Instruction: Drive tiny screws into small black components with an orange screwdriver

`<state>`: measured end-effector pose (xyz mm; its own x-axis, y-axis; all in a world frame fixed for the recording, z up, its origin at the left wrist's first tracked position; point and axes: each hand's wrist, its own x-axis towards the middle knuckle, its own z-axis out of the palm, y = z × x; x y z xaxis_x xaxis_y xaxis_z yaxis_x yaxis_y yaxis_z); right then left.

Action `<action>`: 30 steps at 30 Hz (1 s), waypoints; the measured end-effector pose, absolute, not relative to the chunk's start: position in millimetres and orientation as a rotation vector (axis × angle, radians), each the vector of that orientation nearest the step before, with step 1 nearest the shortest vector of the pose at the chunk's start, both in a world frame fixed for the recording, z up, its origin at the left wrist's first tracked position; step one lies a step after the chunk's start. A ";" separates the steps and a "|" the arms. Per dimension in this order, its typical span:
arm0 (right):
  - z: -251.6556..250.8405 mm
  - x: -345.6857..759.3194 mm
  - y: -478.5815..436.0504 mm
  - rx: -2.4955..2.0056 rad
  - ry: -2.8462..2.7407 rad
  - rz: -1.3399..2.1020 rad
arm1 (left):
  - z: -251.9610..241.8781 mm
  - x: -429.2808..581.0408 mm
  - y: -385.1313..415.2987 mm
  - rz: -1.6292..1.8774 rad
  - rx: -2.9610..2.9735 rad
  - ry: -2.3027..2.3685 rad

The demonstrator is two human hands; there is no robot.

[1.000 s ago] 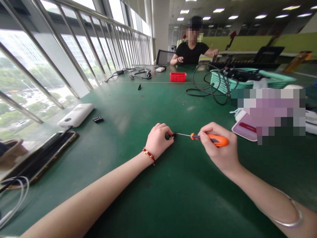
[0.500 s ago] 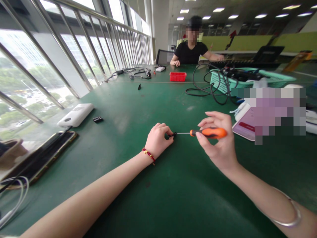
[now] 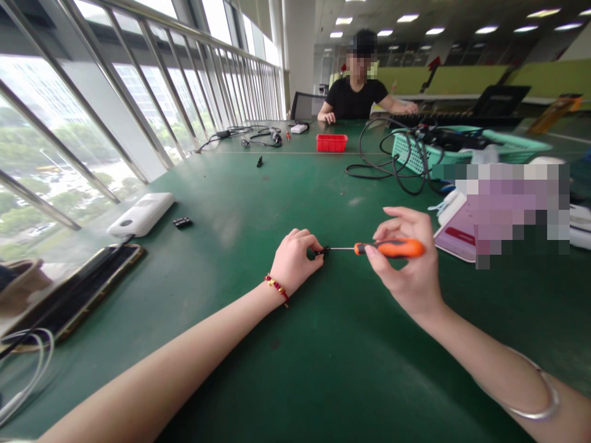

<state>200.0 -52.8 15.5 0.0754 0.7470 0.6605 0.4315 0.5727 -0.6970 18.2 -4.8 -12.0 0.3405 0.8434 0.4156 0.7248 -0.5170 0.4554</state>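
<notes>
My left hand [image 3: 298,255] rests on the green table, thumb and forefinger pinched on a small black part [image 3: 322,251]; its exact kind is too small to tell. In my right hand [image 3: 409,264] is a screwdriver [image 3: 399,248] with an orange and black handle, held between thumb and fingers. The screwdriver lies level, its thin metal shaft pointing left, and the tip meets the black part at my left fingertips. Whether the tip sits in a screw is hidden by its small size.
Left are a white power bank [image 3: 143,214], a phone [image 3: 78,295] and a small black block [image 3: 183,223]. Farther off stand a red bin [image 3: 331,143] and a turquoise basket [image 3: 409,154] with black cables. A person [image 3: 355,95] sits across the table. A pinkish phone [image 3: 457,231] lies right.
My right hand's fingers have shifted slightly around the screwdriver handle. My left hand and the small black part have stayed in place.
</notes>
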 end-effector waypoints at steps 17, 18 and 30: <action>13.9 196.1 -54.3 -0.978 -1.575 0.241 | -12.8 18.1 -3.8 0.936 2.413 1.421; 14.8 195.7 -55.9 -1.019 -1.590 0.259 | -13.0 18.1 -3.7 0.936 2.412 1.419; 13.5 196.6 -54.6 -0.953 -1.597 0.204 | -14.5 17.4 -2.7 0.933 2.412 1.412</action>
